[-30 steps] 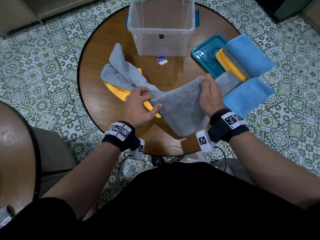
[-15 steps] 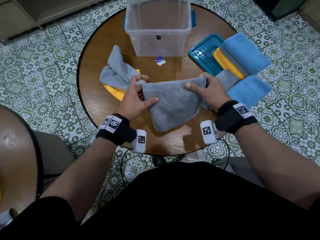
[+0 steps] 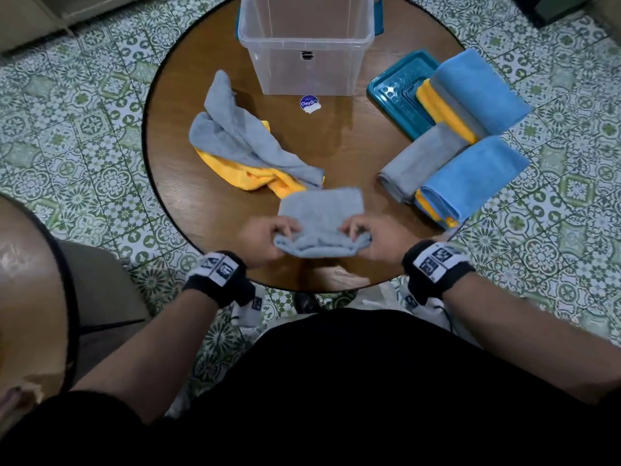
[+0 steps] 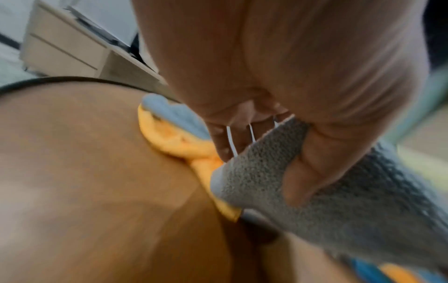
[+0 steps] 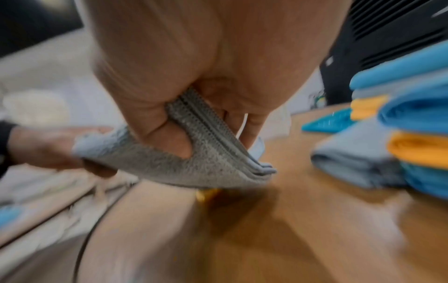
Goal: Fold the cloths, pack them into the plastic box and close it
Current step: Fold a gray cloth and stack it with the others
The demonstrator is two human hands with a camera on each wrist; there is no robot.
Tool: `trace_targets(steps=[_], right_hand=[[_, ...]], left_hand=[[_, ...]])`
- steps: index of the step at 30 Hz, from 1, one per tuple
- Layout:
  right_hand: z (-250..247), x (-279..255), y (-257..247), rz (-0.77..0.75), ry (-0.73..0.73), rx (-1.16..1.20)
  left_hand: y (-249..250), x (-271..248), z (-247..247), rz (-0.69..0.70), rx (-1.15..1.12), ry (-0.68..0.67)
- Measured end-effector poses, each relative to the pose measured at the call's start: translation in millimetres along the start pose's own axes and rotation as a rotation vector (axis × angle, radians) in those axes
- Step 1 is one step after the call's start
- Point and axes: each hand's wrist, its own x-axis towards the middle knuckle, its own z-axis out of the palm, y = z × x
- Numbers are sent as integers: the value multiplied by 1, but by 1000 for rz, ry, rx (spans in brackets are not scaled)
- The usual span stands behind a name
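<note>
A folded grey cloth (image 3: 321, 220) is held over the near part of the round wooden table (image 3: 188, 203). My left hand (image 3: 268, 235) pinches its left near corner, thumb on top (image 4: 312, 168). My right hand (image 3: 368, 235) pinches the right near corner, where several stacked layers (image 5: 218, 137) show. An unfolded grey cloth (image 3: 235, 139) lies over a yellow cloth (image 3: 250, 178) at the table's left. The clear plastic box (image 3: 307, 42) stands open at the back. Its teal lid (image 3: 398, 92) lies to the right under folded cloths.
Folded blue, yellow and grey cloths (image 3: 470, 95) are stacked on the lid, with a second stack (image 3: 460, 179) nearer on the right. A round sticker (image 3: 309, 104) lies in front of the box. Patterned floor tiles surround the table. Another brown surface (image 3: 27, 280) sits at left.
Both hands have drawn the grey cloth toward the table's near edge and folded it smaller. The hands now sit closer together at its near corners.
</note>
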Motion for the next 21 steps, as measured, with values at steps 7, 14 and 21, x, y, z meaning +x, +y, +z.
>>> trace_targets(steps=[7, 14, 21], right_hand=[[58, 0, 57, 229, -23, -102], [35, 33, 59, 400, 142, 5], [35, 50, 55, 552, 208, -15]], left_hand=[[-42, -18, 48, -188, 193, 4], [-48, 9, 31, -389, -62, 75], [-38, 31, 36, -522, 219, 149]])
